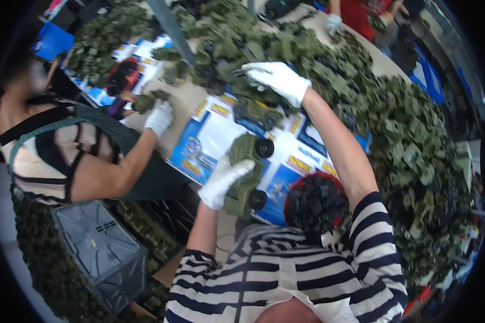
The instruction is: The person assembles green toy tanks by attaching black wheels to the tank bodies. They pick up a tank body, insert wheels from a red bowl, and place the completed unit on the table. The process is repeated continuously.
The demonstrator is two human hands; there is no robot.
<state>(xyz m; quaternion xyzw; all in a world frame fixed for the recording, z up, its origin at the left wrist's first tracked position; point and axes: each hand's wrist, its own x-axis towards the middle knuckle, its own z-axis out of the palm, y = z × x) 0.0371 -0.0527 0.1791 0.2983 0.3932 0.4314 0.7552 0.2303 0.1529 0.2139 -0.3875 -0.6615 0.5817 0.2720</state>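
My left hand (pixel 229 180), in a white glove, is closed round an olive-green plastic toy vehicle part (pixel 245 153) with black wheels (pixel 264 148) on its right side. The part is held above printed sheets (pixel 221 124) in blue, white and yellow. Farther off, my right hand (pixel 277 81), also gloved in white, reaches over the heap of green parts (pixel 328 81) with its fingers stretched to the left. Something dark lies by its fingertips; whether they touch it is unclear. Close to my body stands a red bowl (pixel 337 185) full of small black wheel-like pieces (pixel 315 207).
On the left a co-worker's gloved hand (pixel 159 117) handles a green part beside another red bowl (pixel 116 89). Another person's gloved hand (pixel 334 24) is at the far side. A grey post (pixel 172 32) rises from the table. A grey crate (pixel 99 242) stands lower left.
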